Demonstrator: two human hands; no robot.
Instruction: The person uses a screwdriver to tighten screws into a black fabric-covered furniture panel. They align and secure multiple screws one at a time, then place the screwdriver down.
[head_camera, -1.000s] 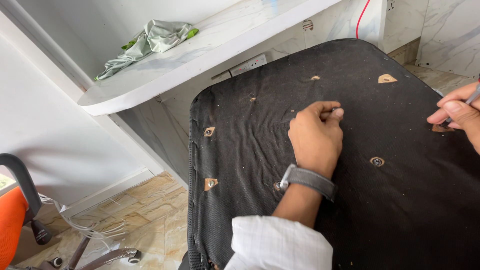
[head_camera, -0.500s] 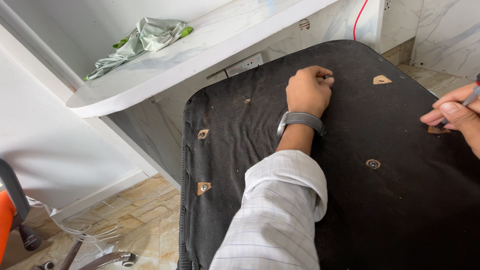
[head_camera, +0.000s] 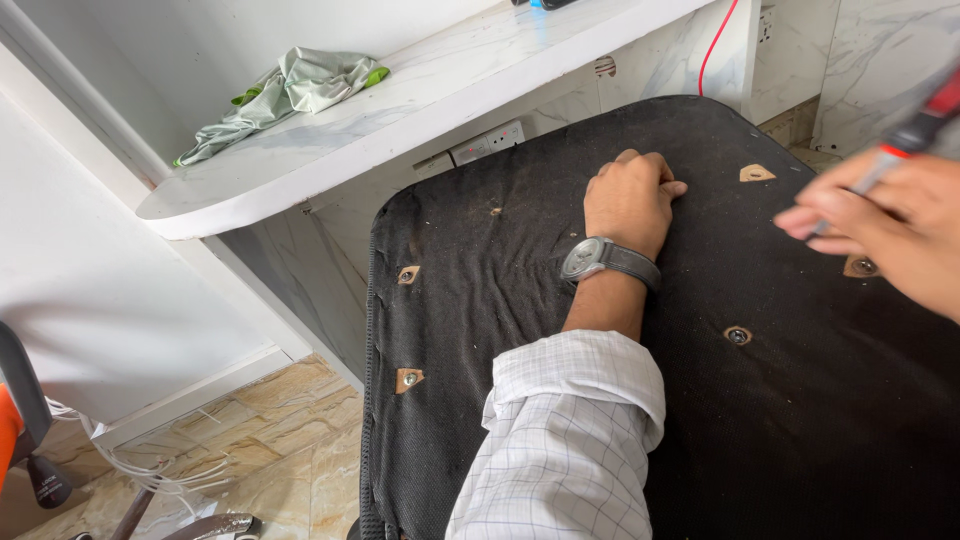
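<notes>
The left hand (head_camera: 628, 198) is resting knuckles-up on the black fabric underside of an upturned chair seat (head_camera: 600, 420), its fingers (head_camera: 655, 172) curling shut into a loose fist that is pressing on the cloth and gripping nothing that shows. A dark wristwatch (head_camera: 607, 258) is sitting just behind those fingers on the wrist, and a rolled checked sleeve (head_camera: 565, 440) is covering the forearm further back.

The right hand (head_camera: 880, 225) is hovering at the seat's right side, blurred, its fingers (head_camera: 815, 218) closing around a slim tool with a red and black handle (head_camera: 915, 130) (its tip is hidden by the hand, so what it touches cannot be told). Just below these fingers a screw hole (head_camera: 860, 266) is showing through a torn patch of cloth, and another screw hole (head_camera: 738, 335) is lying between the two hands, nearer the sleeve. A tan triangular patch (head_camera: 756, 173) is lying just right of the left fingers. Two more torn patches (head_camera: 408, 274) are lying well to the left of them, near the seat's edge.

Beyond the left fingers a white marble bench (head_camera: 420, 110) is carrying a crumpled pale green cloth (head_camera: 290, 95), well apart from both hands.
</notes>
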